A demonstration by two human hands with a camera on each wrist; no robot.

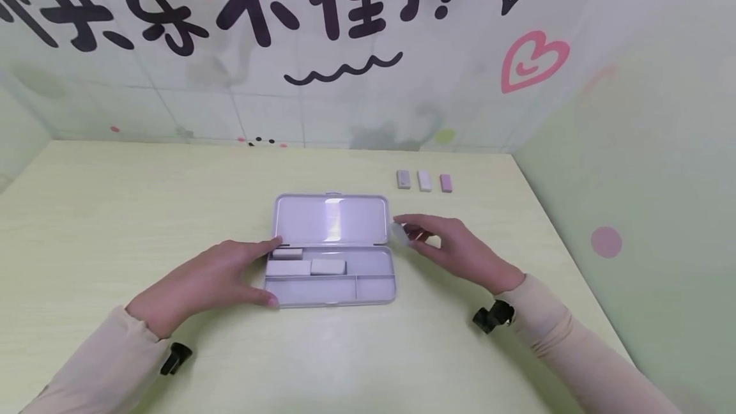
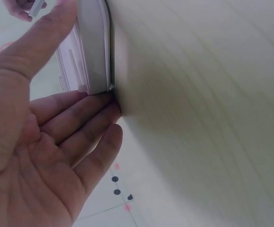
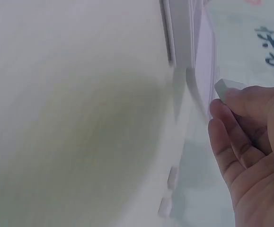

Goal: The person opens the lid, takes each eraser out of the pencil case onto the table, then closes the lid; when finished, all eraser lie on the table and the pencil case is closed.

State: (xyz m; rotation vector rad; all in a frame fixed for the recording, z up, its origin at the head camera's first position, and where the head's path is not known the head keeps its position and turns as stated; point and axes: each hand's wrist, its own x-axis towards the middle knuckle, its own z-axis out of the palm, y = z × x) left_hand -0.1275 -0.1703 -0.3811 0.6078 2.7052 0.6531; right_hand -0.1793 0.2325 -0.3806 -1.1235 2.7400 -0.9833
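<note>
An open lilac pencil case (image 1: 333,291) lies flat on the table, its lid (image 1: 305,219) folded back toward the wall. My left hand (image 1: 209,276) rests on its left end, thumb at the front corner and a fingertip by the hinge, with fingers fairly straight. In the case's back compartment lie a small pale eraser (image 1: 287,253), a longer pale eraser (image 1: 289,268) and a white eraser (image 1: 328,266). My right hand (image 1: 454,248) pinches a pale grey eraser (image 1: 400,234) between thumb and fingertips, raised just right of the hinge.
Behind the right hand, a grey eraser (image 1: 404,179), a white eraser (image 1: 424,181) and a pink eraser (image 1: 446,183) stand in a row on the table (image 1: 172,197). A printed wall (image 1: 259,101) borders the back, and a green wall (image 1: 650,177) the right side.
</note>
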